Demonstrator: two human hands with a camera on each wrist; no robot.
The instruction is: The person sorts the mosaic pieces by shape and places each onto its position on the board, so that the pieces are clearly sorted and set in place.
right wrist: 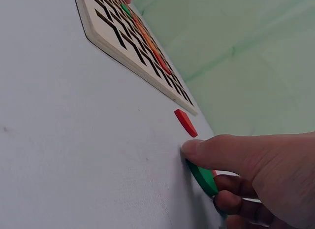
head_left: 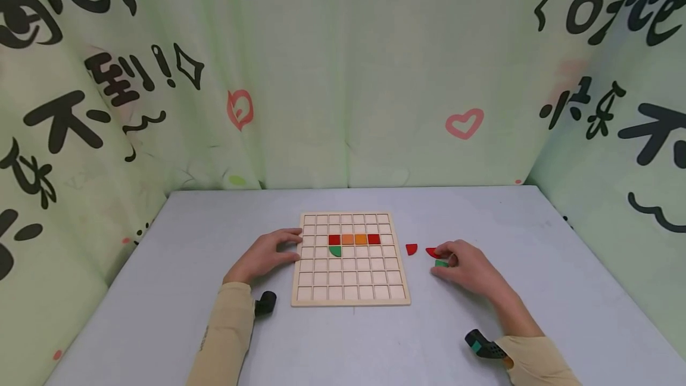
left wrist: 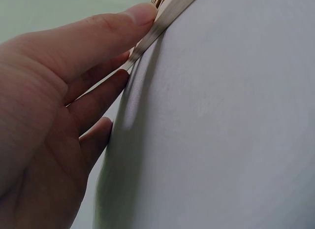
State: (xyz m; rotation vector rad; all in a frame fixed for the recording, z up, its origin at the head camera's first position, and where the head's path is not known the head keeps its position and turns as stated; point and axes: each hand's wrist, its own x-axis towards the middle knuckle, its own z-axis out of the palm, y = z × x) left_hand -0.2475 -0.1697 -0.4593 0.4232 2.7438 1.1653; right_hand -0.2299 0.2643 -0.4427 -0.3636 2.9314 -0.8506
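A wooden grid board lies on the table. Set in one row are a red square, two orange squares and another red square; below the left one sits a green quarter-round piece. My left hand rests against the board's left edge, its fingers fairly straight and the thumb on the rim. Right of the board, my right hand pinches a green piece between thumb and fingers, low over the table. Behind it a red piece is partly hidden by the fingers.
A red quarter-round piece lies between the board and my right hand. The white table is bordered by pale green curtains with black writing at the back and sides. Each wrist carries a small black camera.
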